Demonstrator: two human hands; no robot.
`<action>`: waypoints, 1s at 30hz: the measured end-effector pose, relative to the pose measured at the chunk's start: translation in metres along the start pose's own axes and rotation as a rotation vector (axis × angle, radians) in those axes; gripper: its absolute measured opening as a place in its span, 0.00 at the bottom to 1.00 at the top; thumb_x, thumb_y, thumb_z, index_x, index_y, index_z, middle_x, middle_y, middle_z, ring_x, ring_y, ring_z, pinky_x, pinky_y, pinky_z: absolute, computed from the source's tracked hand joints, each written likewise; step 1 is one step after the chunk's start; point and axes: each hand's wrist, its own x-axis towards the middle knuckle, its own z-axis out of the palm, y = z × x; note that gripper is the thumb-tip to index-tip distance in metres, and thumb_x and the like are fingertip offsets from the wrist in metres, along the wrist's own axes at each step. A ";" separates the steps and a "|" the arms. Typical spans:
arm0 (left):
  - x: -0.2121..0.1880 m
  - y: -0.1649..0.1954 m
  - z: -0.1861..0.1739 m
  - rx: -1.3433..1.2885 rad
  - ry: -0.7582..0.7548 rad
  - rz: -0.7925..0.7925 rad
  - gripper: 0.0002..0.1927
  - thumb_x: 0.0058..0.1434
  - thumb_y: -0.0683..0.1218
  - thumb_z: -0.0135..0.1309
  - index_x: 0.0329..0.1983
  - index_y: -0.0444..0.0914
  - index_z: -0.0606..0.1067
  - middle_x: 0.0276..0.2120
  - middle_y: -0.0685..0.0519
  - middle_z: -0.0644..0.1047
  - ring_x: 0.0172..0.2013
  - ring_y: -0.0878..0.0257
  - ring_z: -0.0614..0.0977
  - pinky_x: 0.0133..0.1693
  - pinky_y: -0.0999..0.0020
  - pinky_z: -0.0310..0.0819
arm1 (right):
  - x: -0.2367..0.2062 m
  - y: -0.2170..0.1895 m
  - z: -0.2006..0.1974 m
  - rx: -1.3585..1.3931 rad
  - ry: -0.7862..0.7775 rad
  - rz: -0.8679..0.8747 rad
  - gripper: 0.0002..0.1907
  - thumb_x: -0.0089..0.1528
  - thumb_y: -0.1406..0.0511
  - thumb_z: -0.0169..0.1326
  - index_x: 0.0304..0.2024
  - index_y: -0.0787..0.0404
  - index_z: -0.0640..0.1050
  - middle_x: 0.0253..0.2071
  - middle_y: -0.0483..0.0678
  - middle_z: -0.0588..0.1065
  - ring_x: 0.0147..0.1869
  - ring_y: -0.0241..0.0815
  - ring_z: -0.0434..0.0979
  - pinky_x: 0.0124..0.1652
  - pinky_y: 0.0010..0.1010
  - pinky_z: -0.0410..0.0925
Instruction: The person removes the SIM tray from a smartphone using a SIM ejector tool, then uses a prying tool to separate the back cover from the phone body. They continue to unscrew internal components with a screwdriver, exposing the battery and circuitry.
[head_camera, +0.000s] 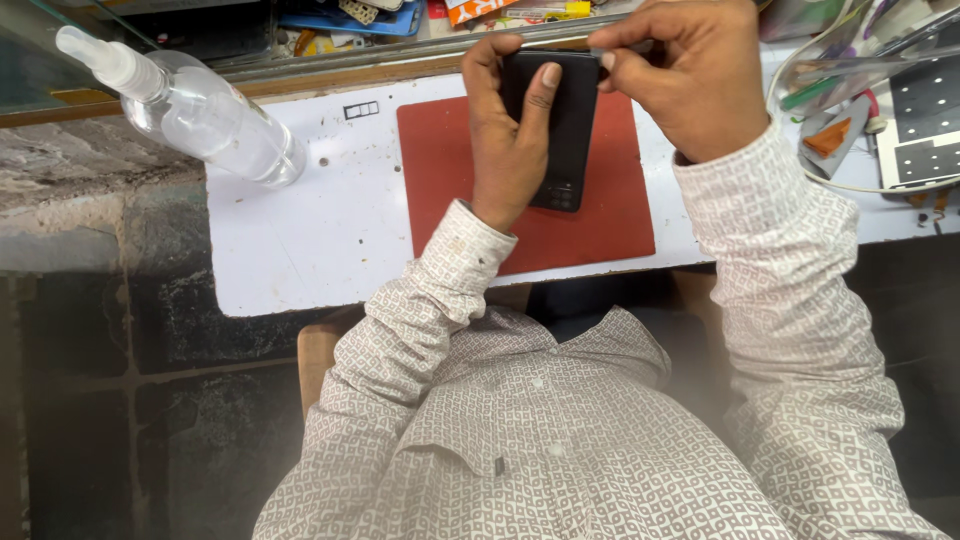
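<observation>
A black phone is held over a red mat, its back with the camera cluster facing up. My left hand grips the phone from the left side, the thumb lying across its back. My right hand is pinched at the phone's upper right corner, fingertips touching its edge. Whether something thin sits between those fingertips is not clear. Both arms wear patterned white sleeves.
The mat lies on a white worktop. A clear spray bottle lies tilted at the left. At the right are cables, a white perforated board and small tools. Cluttered items line the far edge. Dark floor lies below.
</observation>
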 end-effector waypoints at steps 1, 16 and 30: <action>0.001 0.000 -0.002 0.007 0.004 0.007 0.17 0.74 0.44 0.55 0.60 0.41 0.64 0.50 0.56 0.71 0.51 0.68 0.76 0.54 0.73 0.76 | 0.003 0.003 0.000 0.013 0.008 0.018 0.08 0.69 0.82 0.55 0.49 0.75 0.80 0.43 0.54 0.81 0.44 0.39 0.84 0.49 0.26 0.80; 0.021 -0.015 -0.019 0.338 -0.036 0.228 0.11 0.69 0.42 0.59 0.54 0.43 0.77 0.48 0.56 0.67 0.48 0.66 0.73 0.53 0.72 0.75 | 0.029 0.031 0.021 0.059 0.030 0.007 0.09 0.69 0.81 0.55 0.49 0.68 0.81 0.44 0.52 0.81 0.46 0.37 0.85 0.49 0.27 0.82; 0.021 -0.017 -0.019 0.299 -0.027 0.225 0.11 0.69 0.41 0.60 0.53 0.42 0.78 0.48 0.55 0.67 0.47 0.66 0.73 0.52 0.73 0.73 | 0.019 0.033 0.033 -0.022 0.118 -0.124 0.09 0.69 0.81 0.55 0.49 0.72 0.82 0.41 0.52 0.81 0.44 0.38 0.85 0.44 0.26 0.82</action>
